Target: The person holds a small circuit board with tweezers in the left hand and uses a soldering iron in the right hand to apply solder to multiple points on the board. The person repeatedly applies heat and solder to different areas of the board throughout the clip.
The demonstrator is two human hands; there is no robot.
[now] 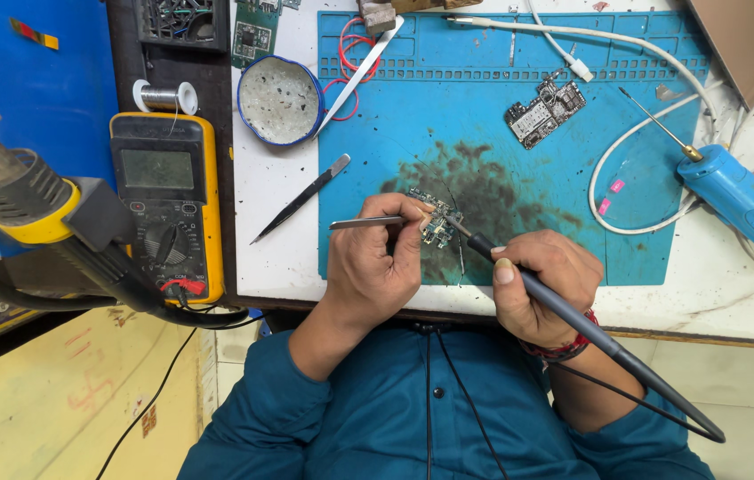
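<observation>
Lying on the blue mat point(484, 116), right in a dark scorched patch, is a small circuit board point(435, 218): greenish-blue, uneven in outline, crowded with tiny metal parts. The left hand point(368, 267) is curled closed around a pair of tweezers point(368, 222), whose tips point at the board's left edge; the fingertips rest against the board itself. The right hand point(541, 284) grips a dark soldering iron point(564, 311) like a pen, its thin tip meeting the board's right side, its cable trailing off behind the wrist. A second, larger circuit board point(544, 111) lies well apart on the mat's upper right. A round blue tin point(281, 100) sits at the mat's upper left corner, and a yellow meter point(165, 204) stands off the mat to the left.
</observation>
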